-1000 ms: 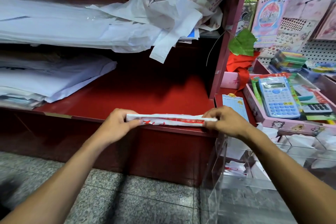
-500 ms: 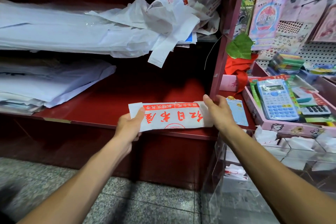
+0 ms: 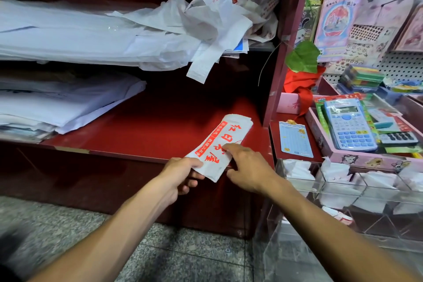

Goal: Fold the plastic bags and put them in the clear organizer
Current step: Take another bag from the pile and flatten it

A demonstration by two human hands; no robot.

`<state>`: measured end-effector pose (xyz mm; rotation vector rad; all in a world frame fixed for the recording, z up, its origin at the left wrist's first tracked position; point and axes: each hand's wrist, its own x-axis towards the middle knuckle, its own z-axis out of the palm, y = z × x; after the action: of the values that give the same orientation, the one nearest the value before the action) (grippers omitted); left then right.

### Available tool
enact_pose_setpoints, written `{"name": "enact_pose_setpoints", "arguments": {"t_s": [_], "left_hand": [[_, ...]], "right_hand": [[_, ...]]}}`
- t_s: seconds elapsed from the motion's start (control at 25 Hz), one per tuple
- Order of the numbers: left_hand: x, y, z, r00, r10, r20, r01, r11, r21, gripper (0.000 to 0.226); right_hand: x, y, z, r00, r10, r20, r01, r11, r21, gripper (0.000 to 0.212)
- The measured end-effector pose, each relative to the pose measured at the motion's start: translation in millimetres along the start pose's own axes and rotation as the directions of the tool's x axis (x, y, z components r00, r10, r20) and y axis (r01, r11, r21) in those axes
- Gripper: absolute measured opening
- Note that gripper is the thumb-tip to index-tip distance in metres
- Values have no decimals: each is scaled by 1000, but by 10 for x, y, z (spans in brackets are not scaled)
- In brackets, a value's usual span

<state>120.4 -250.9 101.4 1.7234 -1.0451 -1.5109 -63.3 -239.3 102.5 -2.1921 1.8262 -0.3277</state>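
Note:
A white plastic bag (image 3: 225, 137) folded into a long strip with red print lies slantwise on the red shelf (image 3: 160, 126), its near end over the shelf's front edge. My left hand (image 3: 183, 175) grips that near end, thumb on top. My right hand (image 3: 246, 167) rests its index finger on the strip's middle, the other fingers loosely curled. The clear organizer (image 3: 343, 201) stands at the lower right, with folded white bags in its compartments. A heap of loose crumpled white bags (image 3: 206, 20) lies on the upper shelf.
Stacks of flat white sheets (image 3: 64, 103) fill the shelves' left side. Right of the red upright (image 3: 274, 75) a pink tray (image 3: 366, 158) holds a blue calculator (image 3: 348, 123). A small blue card (image 3: 295, 139) lies beside it. Grey stone floor (image 3: 183, 256) lies below.
The bag was held level between both hands, first edge-on, then print facing me. Now it lies slanted on the shelf; my right hand has left its far end and touches its middle.

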Motion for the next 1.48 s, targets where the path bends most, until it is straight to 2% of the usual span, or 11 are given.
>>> {"name": "enact_pose_setpoints", "arguments": {"t_s": [0.16, 0.32, 0.4, 0.48, 0.52, 0.64, 0.8, 1.04, 1.16, 1.32, 1.48], "left_hand": [[-68, -8, 81, 997, -65, 47, 69, 994, -85, 11], [-113, -13, 95, 976, 45, 215, -102, 960, 261, 41], [-25, -10, -19, 898, 420, 132, -434, 793, 428, 45], [62, -7, -167, 645, 734, 214, -717, 484, 501, 27], [74, -22, -209, 575, 746, 336, -768, 350, 537, 32], [181, -178, -125, 576, 670, 469, -729, 160, 666, 59], [263, -159, -63, 579, 786, 218, -746, 403, 529, 17], [328, -120, 10, 728, 679, 92, -666, 669, 330, 34], [309, -88, 51, 761, 647, 51, -625, 709, 327, 10], [298, -30, 139, 789, 614, -41, -521, 702, 486, 41], [301, 45, 218, 812, 580, -64, -424, 661, 620, 41]], "right_hand": [[-62, 44, 53, 978, -189, -85, 164, 958, -237, 77], [-39, 168, 112, 943, -322, -85, 302, 934, -190, 46], [-39, 271, 107, 934, -314, -168, 315, 949, -24, 35], [-34, 354, 104, 948, -251, -193, 274, 956, 103, 33], [-25, 384, 104, 958, -225, -177, 253, 954, 159, 33], [-6, 409, 84, 971, -191, -145, 225, 934, 278, 28], [-6, 367, 30, 967, -54, -251, 147, 918, 368, 13], [17, 328, 1, 972, 115, -206, -19, 908, 418, 29], [57, 298, 25, 963, 181, -200, -80, 901, 426, 35], [102, 274, 99, 943, 217, -252, -93, 899, 428, 35], [92, 254, 91, 889, 315, -332, -159, 893, 421, 21]]}}
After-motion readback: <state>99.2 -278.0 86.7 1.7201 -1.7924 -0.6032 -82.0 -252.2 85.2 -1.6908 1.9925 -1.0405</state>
